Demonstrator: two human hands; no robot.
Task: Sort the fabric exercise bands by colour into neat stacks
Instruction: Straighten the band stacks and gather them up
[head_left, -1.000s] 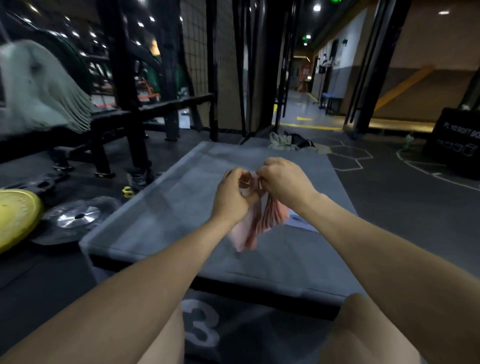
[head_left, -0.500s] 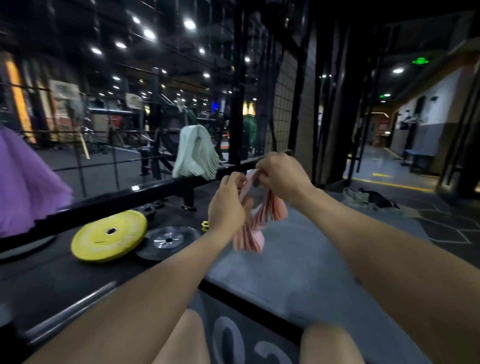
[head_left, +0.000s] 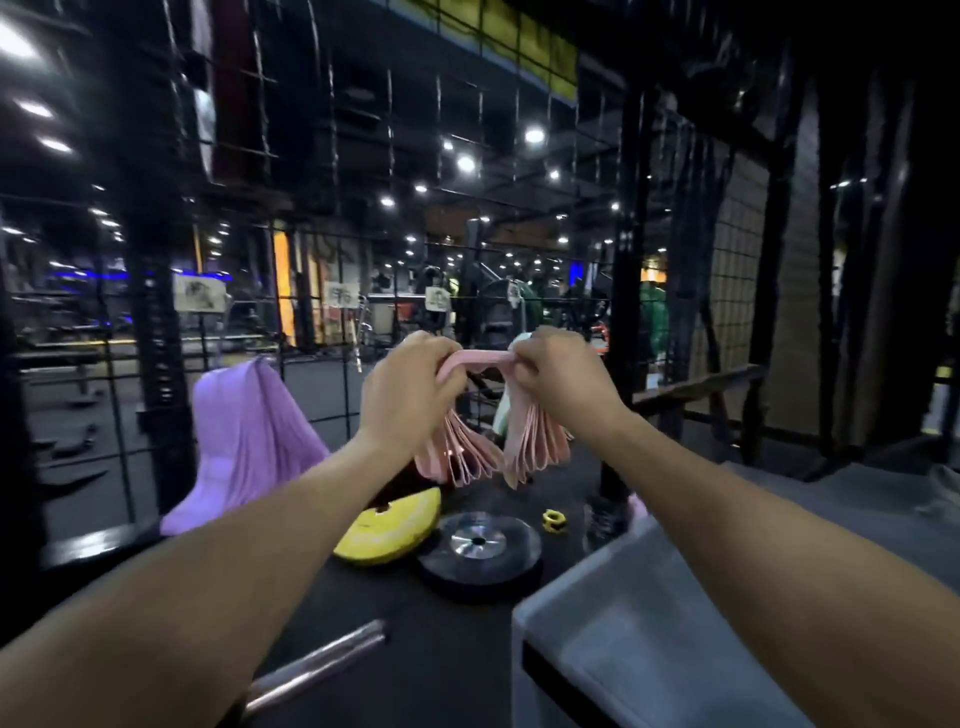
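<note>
Bands (head_left: 485, 441) lifted higher — between hands (head_left: 410, 387).

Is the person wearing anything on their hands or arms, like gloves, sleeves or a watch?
No. The left hand and the right hand are both bare, with no gloves, rings or watch showing. Both forearms are uncovered right to the frame's edge, so no sleeve is visible.

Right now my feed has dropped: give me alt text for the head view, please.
Both hands, left hand and right hand, hold a bunch of pink fabric bands raised at chest height, loops hanging down. Behind to the left, purple bands drape over a black rail. A yellow weight plate and a black plate lie below; a grey box corner sits lower right.
</note>
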